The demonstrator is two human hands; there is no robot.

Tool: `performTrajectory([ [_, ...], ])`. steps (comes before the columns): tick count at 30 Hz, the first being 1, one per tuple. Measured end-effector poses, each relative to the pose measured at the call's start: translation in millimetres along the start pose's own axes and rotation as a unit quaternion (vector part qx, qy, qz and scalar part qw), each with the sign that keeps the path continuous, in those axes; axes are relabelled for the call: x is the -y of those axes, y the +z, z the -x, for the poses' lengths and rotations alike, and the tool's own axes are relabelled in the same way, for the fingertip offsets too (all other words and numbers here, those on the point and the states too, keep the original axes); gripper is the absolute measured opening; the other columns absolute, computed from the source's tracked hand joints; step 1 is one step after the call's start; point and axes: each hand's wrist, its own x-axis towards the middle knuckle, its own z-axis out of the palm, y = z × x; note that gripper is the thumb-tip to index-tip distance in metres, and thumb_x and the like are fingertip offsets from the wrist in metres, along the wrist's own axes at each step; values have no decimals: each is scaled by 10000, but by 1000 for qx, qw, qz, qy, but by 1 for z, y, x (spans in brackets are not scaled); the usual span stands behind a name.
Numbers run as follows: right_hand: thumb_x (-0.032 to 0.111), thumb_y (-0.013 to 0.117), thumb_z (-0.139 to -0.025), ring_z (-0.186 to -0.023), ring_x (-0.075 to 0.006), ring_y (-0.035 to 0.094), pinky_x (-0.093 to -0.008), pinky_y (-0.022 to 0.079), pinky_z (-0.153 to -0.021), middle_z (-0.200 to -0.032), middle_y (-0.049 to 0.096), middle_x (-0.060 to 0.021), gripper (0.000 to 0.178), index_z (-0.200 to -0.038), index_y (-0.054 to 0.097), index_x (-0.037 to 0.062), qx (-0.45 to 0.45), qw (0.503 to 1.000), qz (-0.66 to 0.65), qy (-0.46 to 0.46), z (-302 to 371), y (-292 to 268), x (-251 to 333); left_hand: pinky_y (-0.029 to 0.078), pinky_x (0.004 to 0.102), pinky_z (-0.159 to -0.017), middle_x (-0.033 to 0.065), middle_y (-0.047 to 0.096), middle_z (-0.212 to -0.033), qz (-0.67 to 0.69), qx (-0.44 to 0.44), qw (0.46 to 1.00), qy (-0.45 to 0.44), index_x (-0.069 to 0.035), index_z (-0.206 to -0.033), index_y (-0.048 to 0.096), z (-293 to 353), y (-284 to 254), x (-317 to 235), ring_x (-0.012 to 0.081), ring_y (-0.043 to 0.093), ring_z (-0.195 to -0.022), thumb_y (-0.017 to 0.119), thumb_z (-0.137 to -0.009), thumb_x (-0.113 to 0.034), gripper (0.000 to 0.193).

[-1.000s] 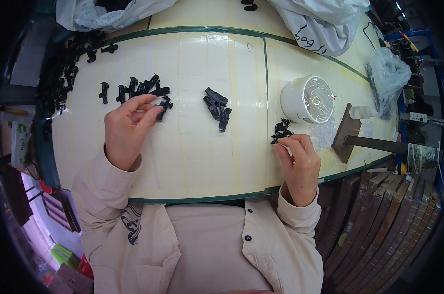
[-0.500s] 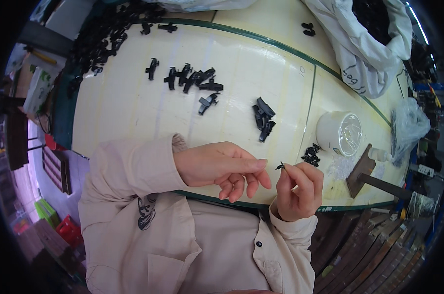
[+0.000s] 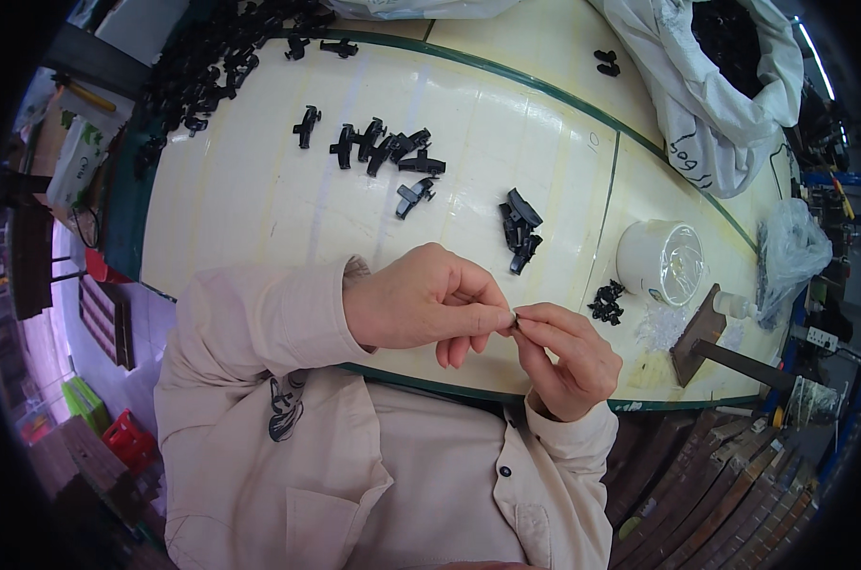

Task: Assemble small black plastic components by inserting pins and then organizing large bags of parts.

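Observation:
My left hand (image 3: 428, 302) and my right hand (image 3: 571, 356) meet above the near edge of the table, fingertips together. Between thumb and fingers, the right one pinches a small black part (image 3: 516, 321), almost wholly hidden now. The left thumb and forefinger close on the same spot. Just beyond the right hand lies a little heap of small black pieces (image 3: 606, 302). Farther off is a stack of black curved plastic parts (image 3: 520, 231). Several more black cross-shaped plastic parts (image 3: 389, 150) lie to the left of that, with one part (image 3: 414, 198) a bit nearer.
A large pile of black parts (image 3: 207, 71) covers the far left corner. To the right stand a white tub (image 3: 651, 261) wrapped in clear film, a metal stand (image 3: 701, 334) and a small white bottle (image 3: 734, 305). A white sack (image 3: 710, 142) sits at the far right.
My left hand has closed from loosely spread fingers into a pinch and met the right. The right hand has shifted slightly left, bringing the small black part to the left fingertips.

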Motion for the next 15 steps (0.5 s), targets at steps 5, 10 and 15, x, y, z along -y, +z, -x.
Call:
performTrajectory([
  [5,-129,674,-649,-708,-213,656,-255,530,-584,-831,654,-170,237,-860,649,-25,57,997,-53,11,0,-9,-7,470,204,-477,37,590,-654,-72,-2,997,4,23,-866,629,2,0,-7,82,575,-521,580,-874,-158,188],
  [10,-77,690,-672,-690,-211,649,-256,534,-560,-885,650,-136,205,-866,648,-25,84,994,-66,-12,2,-9,-11,458,197,-472,30,583,-595,-151,21,988,-20,27,-839,632,2,-3,-12,72,572,-506,584,-855,-137,171],
  [15,-76,689,-677,-687,-208,646,-259,535,-553,-878,648,-130,201,-866,642,-30,89,993,-69,-23,0,-10,-9,454,191,-476,26,583,-590,-162,41,985,-47,21,-843,635,1,-5,-14,71,572,-505,590,-852,-142,169],
])
